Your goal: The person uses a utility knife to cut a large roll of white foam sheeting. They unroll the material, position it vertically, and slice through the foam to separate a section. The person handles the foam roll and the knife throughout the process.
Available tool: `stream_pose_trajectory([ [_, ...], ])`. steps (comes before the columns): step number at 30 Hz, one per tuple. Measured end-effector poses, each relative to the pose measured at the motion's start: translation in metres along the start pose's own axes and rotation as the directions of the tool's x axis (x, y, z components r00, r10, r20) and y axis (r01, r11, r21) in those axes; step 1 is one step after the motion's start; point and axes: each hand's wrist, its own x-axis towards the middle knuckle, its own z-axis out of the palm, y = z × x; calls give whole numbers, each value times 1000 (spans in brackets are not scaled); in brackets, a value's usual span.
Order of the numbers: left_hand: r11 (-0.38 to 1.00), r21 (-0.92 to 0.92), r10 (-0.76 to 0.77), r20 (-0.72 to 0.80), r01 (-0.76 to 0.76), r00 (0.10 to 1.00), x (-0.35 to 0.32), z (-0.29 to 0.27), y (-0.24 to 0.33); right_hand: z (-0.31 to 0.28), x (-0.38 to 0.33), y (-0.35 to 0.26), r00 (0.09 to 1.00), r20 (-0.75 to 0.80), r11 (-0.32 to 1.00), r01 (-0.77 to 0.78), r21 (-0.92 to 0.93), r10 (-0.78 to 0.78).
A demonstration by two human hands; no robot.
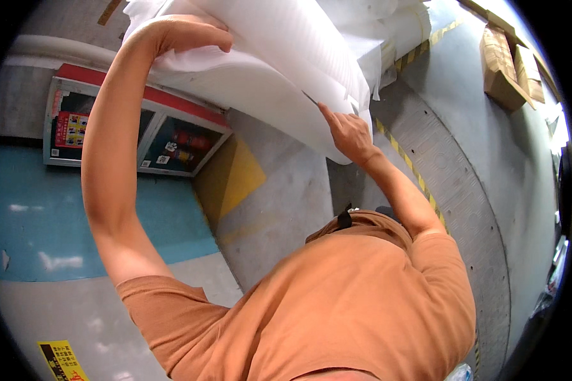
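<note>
A large sheet of white packing foam [267, 95] hangs in a curve at the top middle, with more of it rolled and folded behind. My left hand [187, 33] reaches over its left part, fingers curled around an edge; the fingertips are partly hidden. Farther right, my right hand [349, 133] grips a knife [309, 98]. Its thin dark blade points up and left across the foam, the index finger stretched along it. The handle is mostly covered by my hand, so the exact kind of knife does not show.
A red-topped glass-fronted cabinet [184, 143] holding fire extinguishers stands against the blue and white wall [32, 216] at left. Cardboard boxes [503, 66] lie at the upper right. Yellow-black tape [407, 159] marks the grey floor at right.
</note>
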Motion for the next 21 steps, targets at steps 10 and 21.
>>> stream_pose_trajectory([
  [10,974,213,-94,74,76,993,10,1,24,-29,117,-42,954,-281,991,123,50,-104],
  [21,980,190,-69,26,63,997,9,7,24,-8,141,-37,951,-296,994,66,-90,-90],
])
